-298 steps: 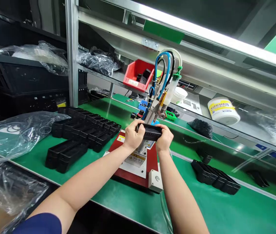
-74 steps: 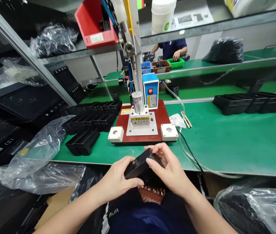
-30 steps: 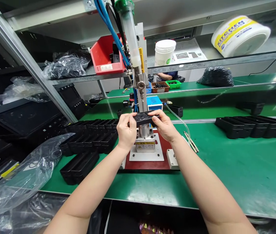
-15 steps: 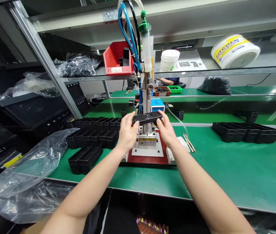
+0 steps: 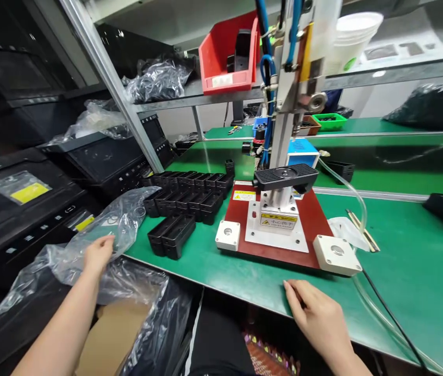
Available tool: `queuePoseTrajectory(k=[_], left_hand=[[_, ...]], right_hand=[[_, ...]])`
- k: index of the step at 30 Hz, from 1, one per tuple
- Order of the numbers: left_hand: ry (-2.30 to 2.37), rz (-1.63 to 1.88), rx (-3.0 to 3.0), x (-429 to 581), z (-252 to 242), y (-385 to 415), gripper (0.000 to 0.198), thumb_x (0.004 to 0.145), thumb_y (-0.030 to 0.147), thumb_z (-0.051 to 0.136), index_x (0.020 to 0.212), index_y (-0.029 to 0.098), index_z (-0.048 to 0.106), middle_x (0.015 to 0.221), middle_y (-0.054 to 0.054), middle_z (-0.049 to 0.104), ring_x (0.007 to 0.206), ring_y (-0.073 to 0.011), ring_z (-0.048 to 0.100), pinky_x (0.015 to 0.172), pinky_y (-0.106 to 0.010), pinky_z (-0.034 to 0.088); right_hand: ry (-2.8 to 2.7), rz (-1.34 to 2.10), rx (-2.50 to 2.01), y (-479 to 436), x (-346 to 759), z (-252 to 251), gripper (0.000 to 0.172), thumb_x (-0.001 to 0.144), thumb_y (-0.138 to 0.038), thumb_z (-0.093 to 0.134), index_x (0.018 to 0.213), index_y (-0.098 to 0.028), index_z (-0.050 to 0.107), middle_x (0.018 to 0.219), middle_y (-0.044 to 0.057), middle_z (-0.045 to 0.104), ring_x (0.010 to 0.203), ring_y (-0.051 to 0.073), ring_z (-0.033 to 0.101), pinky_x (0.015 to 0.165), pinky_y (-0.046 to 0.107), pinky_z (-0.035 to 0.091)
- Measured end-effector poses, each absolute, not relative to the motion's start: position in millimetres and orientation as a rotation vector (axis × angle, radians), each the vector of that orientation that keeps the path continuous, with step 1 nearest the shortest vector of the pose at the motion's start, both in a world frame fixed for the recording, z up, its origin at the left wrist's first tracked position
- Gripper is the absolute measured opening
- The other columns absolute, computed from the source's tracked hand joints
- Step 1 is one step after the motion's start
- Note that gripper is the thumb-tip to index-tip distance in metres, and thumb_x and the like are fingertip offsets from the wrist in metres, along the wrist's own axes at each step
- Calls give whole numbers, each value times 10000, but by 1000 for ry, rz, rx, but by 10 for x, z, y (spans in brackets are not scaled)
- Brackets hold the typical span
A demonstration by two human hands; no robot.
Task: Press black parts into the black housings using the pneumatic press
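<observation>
My left hand (image 5: 99, 255) is at the clear plastic bag (image 5: 125, 216) on the left, its fingers closed on the film. My right hand (image 5: 319, 313) lies at the table's front edge with fingers loosely curled in and nothing visible in them. On the fixture of the bench press (image 5: 282, 104) rests a black ribbed part (image 5: 286, 176), out of both hands. A white button box (image 5: 337, 254) stands just beyond my right hand, and a second button box (image 5: 228, 235) is on the base plate's left corner.
Rows of black housings (image 5: 190, 196) stand left of the press, with a nearer pair (image 5: 171, 233) in front. Below the table edge, a plastic-lined carton (image 5: 117, 329) sits on the left. A red bin (image 5: 227, 57) is on the shelf. A hose and cable (image 5: 391, 313) run down the right.
Both hands have let go of the black ribbed part, which now sits on the press. My left hand has moved to the plastic bag, my right to the table edge. The view has turned left.
</observation>
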State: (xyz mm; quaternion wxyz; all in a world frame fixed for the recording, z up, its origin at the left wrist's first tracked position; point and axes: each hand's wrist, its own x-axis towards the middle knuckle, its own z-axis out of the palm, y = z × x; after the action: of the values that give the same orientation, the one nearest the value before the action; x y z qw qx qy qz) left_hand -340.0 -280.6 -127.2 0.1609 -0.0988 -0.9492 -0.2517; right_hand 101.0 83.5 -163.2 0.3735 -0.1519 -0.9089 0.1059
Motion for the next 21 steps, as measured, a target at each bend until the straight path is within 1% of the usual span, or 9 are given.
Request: queuePoseTrajectory(k=[3,5,7,10,13,15,17,19,21], left_hand=[[-2796,-724,-284,-3632,-1336,-2571,236,752,291,510,828,131,666,854,-128,713,881,-316,664,781,-436,536],[-2804,-718,-294,-3794,-1329,-2432,226,737,267,559,880,122,656,1010,-141,697,1094,-336,597,941,-451,482],[-2795,-717,-229,-3943,-1310,-2356,287,759,233,560,997,83,617,1152,-177,639,1227,-356,507,1022,-475,422],[-2788,-728,-19,-4098,-1314,-2324,379,794,167,538,1138,11,522,1229,-234,562,1240,-395,478,1000,-542,412],[-2740,-733,165,-4142,-1370,-2325,395,841,191,534,1199,35,482,1301,-232,494,1266,-401,437,983,-597,404],[-2697,-736,186,-4109,-1417,-2343,368,864,208,521,1208,81,495,1305,-186,495,1264,-357,444,1000,-567,406],[-2660,-730,164,-4038,-1458,-2388,337,837,150,513,1165,79,533,1213,-148,558,1204,-320,500,993,-511,427],[-2631,-713,144,-3937,-1497,-2463,325,772,93,516,1089,56,574,1092,-130,615,1123,-313,552,958,-487,453],[-2610,-690,142,-3818,-1538,-2558,292,734,99,520,1012,64,604,1013,-124,644,1077,-315,577,931,-487,472]], right_hand=[[-2357,133,-380,826,935,-1595,171,984,-274,499,849,-192,565,681,-14,564,589,123,548,615,270,372],[-2359,68,-368,813,930,-1577,183,984,-264,499,829,-186,557,652,-20,532,575,121,530,609,272,360],[-2359,28,-376,802,943,-1577,178,981,-253,503,827,-180,555,649,-19,526,574,120,525,607,271,354],[-2373,0,-389,798,958,-1590,158,974,-244,517,839,-174,561,663,-14,536,588,120,533,617,268,358],[-2377,-8,-388,800,956,-1594,147,968,-242,527,847,-169,568,658,-15,533,584,119,530,620,267,360],[-2372,-17,-388,802,952,-1586,141,964,-243,534,852,-167,574,655,-17,533,577,116,527,622,267,361],[-2367,-23,-386,803,949,-1573,138,958,-245,546,850,-166,578,656,-19,541,576,113,529,628,266,363],[-2360,-27,-378,806,948,-1560,137,953,-244,555,843,-166,579,663,-20,555,586,111,541,634,264,364],[-2352,-31,-370,808,947,-1550,139,951,-244,557,837,-167,578,665,-24,564,590,109,548,636,261,363]])
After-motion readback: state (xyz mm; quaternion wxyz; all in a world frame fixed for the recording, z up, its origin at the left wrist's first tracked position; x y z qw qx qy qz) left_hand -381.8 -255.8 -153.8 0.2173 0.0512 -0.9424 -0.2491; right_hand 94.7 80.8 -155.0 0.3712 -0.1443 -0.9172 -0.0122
